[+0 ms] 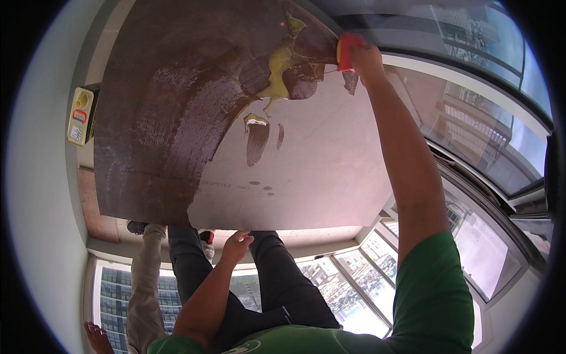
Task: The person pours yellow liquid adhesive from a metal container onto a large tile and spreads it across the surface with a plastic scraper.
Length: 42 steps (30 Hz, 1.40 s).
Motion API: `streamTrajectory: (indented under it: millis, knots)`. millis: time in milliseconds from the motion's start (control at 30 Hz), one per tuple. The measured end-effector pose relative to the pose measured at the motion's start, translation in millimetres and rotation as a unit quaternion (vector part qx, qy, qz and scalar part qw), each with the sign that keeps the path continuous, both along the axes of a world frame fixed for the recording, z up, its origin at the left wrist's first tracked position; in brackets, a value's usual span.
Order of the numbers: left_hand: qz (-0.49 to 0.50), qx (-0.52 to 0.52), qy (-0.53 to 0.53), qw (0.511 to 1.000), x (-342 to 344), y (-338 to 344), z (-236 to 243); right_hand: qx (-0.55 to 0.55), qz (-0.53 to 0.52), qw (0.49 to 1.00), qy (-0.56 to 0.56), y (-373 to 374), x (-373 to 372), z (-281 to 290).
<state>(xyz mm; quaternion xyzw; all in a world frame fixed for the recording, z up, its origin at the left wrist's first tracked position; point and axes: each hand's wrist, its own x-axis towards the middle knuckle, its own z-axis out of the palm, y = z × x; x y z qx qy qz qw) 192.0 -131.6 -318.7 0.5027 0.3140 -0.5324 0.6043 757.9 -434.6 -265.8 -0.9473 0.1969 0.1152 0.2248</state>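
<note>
Your right hand (pixel 368 61) hides part of the red spreader (pixel 348 52); its fingers are closed on it at the panel's (pixel 306 183) far right edge, arm (pixel 410 153) extended. Your left hand (pixel 237 243) sits half-curled by the near edge; whether it grips anything cannot be told.

Beside the smooth, pale wall (pixel 41 177) I see a flat reddish-brown panel (pixel 98 209); near that wall stands a person in beige trousers (pixel 141 295). Well apart from it I see a large, dark-framed glass window (pixel 486 150).
</note>
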Motion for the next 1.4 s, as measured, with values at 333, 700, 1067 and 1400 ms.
streamTrajectory:
  millis: [333, 700, 1067, 1400]
  knots:
    - [0.009, -0.001, -0.019, 1.000, -2, -11, -9, 0.058, 0.058, 0.997, 0.002, 71, 30, 17]
    - [-0.011, 0.009, -0.008, 1.000, -1, -10, -2, -0.062, 0.244, 0.959, -0.131, -18, -76, 38]
    - [-0.017, -0.003, 0.015, 1.000, -12, -9, -8, -0.142, 0.248, 0.955, -0.084, -23, -63, 10]
    - [0.000, -0.015, 0.022, 1.000, -21, -8, -14, -0.087, 0.340, 0.935, 0.051, 27, -86, 45]
